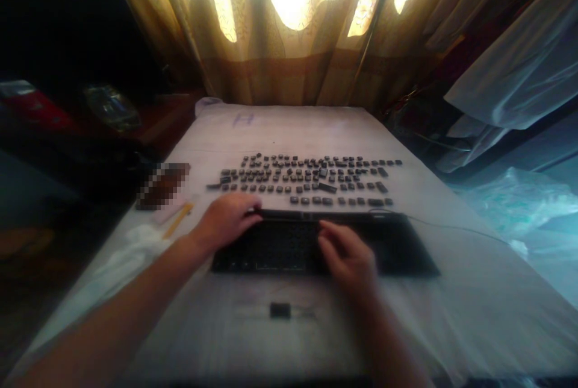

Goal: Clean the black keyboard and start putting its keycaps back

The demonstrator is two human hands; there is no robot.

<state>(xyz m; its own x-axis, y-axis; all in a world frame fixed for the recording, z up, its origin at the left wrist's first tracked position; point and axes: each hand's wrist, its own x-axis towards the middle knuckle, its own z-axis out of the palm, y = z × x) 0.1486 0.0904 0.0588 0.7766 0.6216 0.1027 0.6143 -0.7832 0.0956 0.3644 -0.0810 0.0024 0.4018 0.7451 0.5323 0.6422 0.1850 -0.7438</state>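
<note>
A black keyboard (280,249) lies flat on the white-covered table, its keycaps apparently off; blur hides the detail of its surface. My left hand (230,219) grips its far left edge, with the thumb on the near side and the fingers over the back. Over the middle of the keyboard, my right hand (350,255) has its thumb and fingers drawn together in a pinch. Whatever may be between those fingertips is hidden. Behind the keyboard, loose black keycaps (289,180) are laid out in several rows. A small black rectangular piece (280,310) lies on the near side.
On the left of the table (271,129) are a yellow stick (178,219), a crumpled white cloth or plastic (130,249) and a pixelated brown item (162,186). A thin cable (460,227) runs off to the right. Curtains (289,56) hang behind.
</note>
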